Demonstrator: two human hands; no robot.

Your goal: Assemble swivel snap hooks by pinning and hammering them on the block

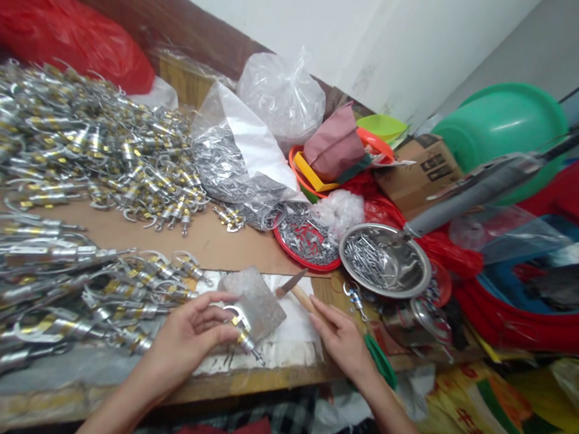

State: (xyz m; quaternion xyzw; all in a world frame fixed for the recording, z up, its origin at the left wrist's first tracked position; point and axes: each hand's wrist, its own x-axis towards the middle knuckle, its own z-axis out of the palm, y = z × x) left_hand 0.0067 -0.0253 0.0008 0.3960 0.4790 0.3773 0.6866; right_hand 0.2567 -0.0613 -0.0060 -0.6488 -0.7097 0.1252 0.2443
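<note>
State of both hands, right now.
Left hand: closed, pinching a small metal hook fitting.
Right hand: closed, gripping a wooden-handled hammer.

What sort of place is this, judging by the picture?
Probably a small hand-assembly workshop: it has a pile of silver-and-yellow metal fittings, a round steel bowl of thin metal pins, and a wooden-handled hammer in the right hand.

Yellow bag (479, 419): red Chinese characters, first looks like 卡, rest blurred. Cardboard box (419, 172): dark print, unreadable.
</note>
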